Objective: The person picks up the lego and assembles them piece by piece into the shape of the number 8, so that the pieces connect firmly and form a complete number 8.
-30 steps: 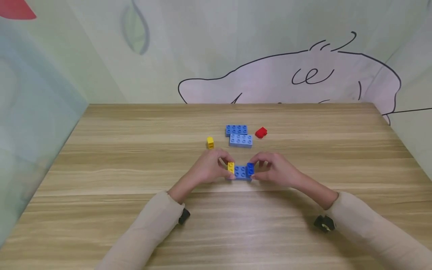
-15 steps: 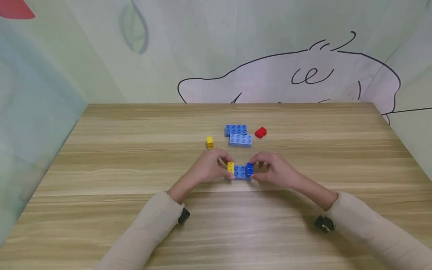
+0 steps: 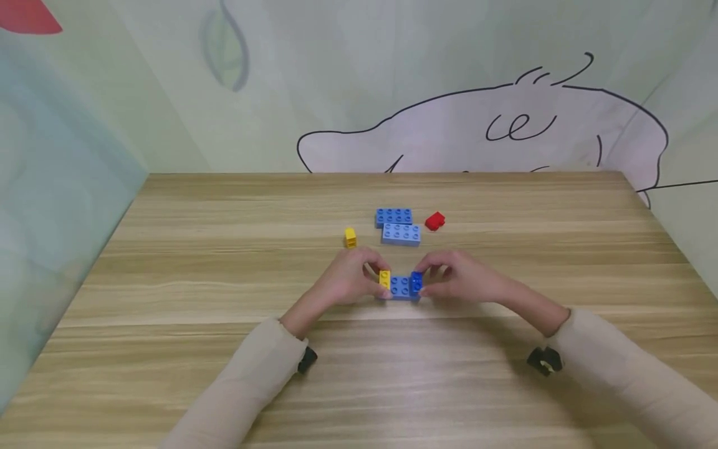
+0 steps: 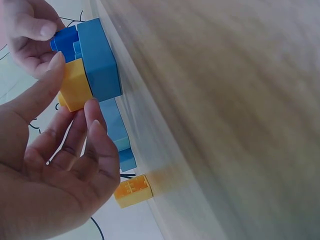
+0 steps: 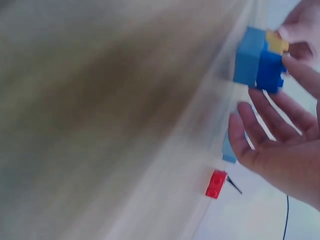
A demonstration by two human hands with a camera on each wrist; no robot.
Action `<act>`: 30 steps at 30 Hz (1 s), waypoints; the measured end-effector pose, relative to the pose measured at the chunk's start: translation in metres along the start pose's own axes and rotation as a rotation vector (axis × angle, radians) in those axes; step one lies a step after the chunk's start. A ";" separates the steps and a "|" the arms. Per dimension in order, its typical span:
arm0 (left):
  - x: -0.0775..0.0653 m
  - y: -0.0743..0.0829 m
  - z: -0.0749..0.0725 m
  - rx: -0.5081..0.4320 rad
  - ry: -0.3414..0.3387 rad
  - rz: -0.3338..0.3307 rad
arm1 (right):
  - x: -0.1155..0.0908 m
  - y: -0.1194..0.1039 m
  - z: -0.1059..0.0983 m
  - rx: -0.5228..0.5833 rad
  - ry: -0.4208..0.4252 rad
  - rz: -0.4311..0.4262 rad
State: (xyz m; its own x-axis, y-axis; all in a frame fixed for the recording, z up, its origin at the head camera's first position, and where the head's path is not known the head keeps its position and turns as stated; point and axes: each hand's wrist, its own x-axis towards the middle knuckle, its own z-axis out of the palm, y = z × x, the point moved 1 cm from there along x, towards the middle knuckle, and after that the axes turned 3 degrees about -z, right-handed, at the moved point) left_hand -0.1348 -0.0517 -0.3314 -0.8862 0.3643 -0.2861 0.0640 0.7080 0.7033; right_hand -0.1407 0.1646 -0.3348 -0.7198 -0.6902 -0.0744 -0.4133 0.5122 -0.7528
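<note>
A blue building brick (image 3: 401,288) lies on the table in front of the person, with a small yellow brick (image 3: 384,279) on its left end and a small dark blue brick (image 3: 416,282) on its right end. Thumb and fingers of the left hand (image 3: 354,275) pinch the yellow brick, as the left wrist view shows closely. From the other side, the right hand (image 3: 459,277) holds the dark blue brick between thumb and index finger. Its other fingers spread below in the right wrist view. Studs show between the two small bricks in the head view.
Behind the hands lie a blue brick (image 3: 394,216) and a lighter blue brick (image 3: 401,234), close together. A red brick (image 3: 435,221) is to their right, and a loose yellow brick (image 3: 350,237) to their left. A printed cloth (image 3: 359,87) hangs behind the wooden table (image 3: 224,262).
The right forearm and wrist have shifted slightly to the right, and the right thumb has drawn back a little along the dark blue brick. The left hand and the bricks stay in place.
</note>
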 end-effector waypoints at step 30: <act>0.000 0.000 -0.001 0.009 -0.010 0.001 | 0.047 0.030 -0.021 -0.057 0.201 0.197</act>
State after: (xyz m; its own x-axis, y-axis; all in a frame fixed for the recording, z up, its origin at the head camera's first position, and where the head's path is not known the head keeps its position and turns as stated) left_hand -0.1351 -0.0523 -0.3308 -0.8816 0.3712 -0.2916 0.0694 0.7129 0.6978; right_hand -0.1983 0.1581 -0.3470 -0.8829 -0.4627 -0.0801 -0.2814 0.6580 -0.6985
